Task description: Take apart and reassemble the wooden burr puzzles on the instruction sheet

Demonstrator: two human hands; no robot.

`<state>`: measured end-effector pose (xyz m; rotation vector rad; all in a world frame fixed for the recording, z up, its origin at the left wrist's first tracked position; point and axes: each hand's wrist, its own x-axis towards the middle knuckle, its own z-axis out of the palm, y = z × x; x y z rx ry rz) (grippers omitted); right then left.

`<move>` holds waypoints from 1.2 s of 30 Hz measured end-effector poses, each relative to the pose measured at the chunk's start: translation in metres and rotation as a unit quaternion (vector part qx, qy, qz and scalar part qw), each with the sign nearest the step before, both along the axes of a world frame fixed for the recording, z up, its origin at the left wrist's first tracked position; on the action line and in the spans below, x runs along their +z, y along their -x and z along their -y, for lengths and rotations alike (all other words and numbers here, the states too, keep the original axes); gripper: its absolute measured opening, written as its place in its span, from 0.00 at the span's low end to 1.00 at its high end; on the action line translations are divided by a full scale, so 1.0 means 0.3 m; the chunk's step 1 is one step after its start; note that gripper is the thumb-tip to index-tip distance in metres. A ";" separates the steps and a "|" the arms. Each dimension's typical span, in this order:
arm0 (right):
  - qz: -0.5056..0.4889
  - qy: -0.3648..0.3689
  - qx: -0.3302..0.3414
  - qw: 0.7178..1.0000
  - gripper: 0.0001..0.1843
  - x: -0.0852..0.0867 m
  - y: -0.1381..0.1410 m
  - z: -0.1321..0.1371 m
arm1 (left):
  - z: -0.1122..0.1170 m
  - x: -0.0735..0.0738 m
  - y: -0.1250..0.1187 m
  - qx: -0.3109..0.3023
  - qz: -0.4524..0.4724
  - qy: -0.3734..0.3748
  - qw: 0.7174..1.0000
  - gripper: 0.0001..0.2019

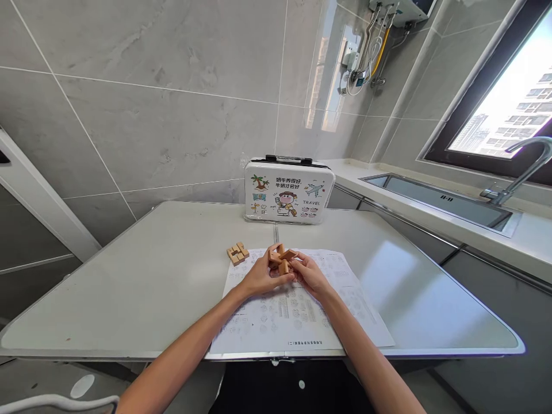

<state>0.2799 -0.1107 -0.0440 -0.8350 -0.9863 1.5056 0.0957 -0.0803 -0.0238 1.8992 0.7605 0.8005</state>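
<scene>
Several interlocking wooden puzzle pieces [283, 267] are held together above a printed sheet [276, 328], sticking out at different angles. My left hand [264, 275] grips the cluster from the left, its thumb along the near side. From the right, the fingers of my right hand [311, 275] pinch the same cluster. Parts of the pieces are hidden behind the fingers. Just left of my left hand, more notched wooden pieces [237, 253] lie at the sheet's upper left corner. Small diagrams and lines of text cover the sheet.
A white folding table [142, 287] carries all this. At its back stands a white case [288, 192] with cartoon prints and a black handle. To the right are a counter with a sink [440, 201], a faucet [517, 172] and a window. A tiled wall rises behind.
</scene>
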 end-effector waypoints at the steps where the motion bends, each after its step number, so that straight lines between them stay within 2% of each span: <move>1: 0.001 -0.002 -0.003 1.000 0.23 -0.001 0.000 0.000 | 0.003 0.005 -0.001 0.005 0.001 0.000 1.000 0.47; 7: -0.002 -0.015 -0.005 1.000 0.23 -0.004 -0.002 -0.002 | 0.010 0.024 -0.003 0.010 0.023 -0.013 1.000 0.47; 13: -0.001 -0.015 0.001 1.000 0.22 -0.008 -0.013 0.002 | -0.003 0.022 0.007 0.024 0.028 -0.007 0.999 0.44; 19: -0.030 0.002 -0.004 1.000 0.20 -0.004 -0.019 0.005 | 0.000 0.021 0.018 0.026 0.031 -0.006 0.999 0.45; 22: -0.082 -0.004 -0.052 0.995 0.20 0.002 -0.033 -0.004 | -0.004 0.017 0.019 0.045 0.017 -0.006 0.999 0.45; 25: -0.115 -0.022 -0.145 0.983 0.21 0.002 -0.051 -0.018 | -0.010 0.010 0.017 0.067 0.011 0.007 0.998 0.45; 27: -0.077 -0.021 -0.203 0.976 0.22 -0.006 -0.053 -0.024 | -0.010 0.007 0.016 0.071 0.021 0.009 0.997 0.45; 29: 0.008 -0.021 -0.236 0.972 0.23 -0.019 -0.044 -0.026 | -0.008 0.008 0.014 0.075 0.030 0.001 0.997 0.46; 32: 0.153 -0.054 -0.256 0.953 0.23 -0.043 -0.020 -0.021 | -0.005 0.010 0.014 0.089 0.018 -0.031 0.995 0.46; 36: 0.296 -0.090 -0.260 0.915 0.17 -0.068 -0.002 -0.014 | -0.008 0.006 0.017 0.114 -0.016 -0.071 0.991 0.46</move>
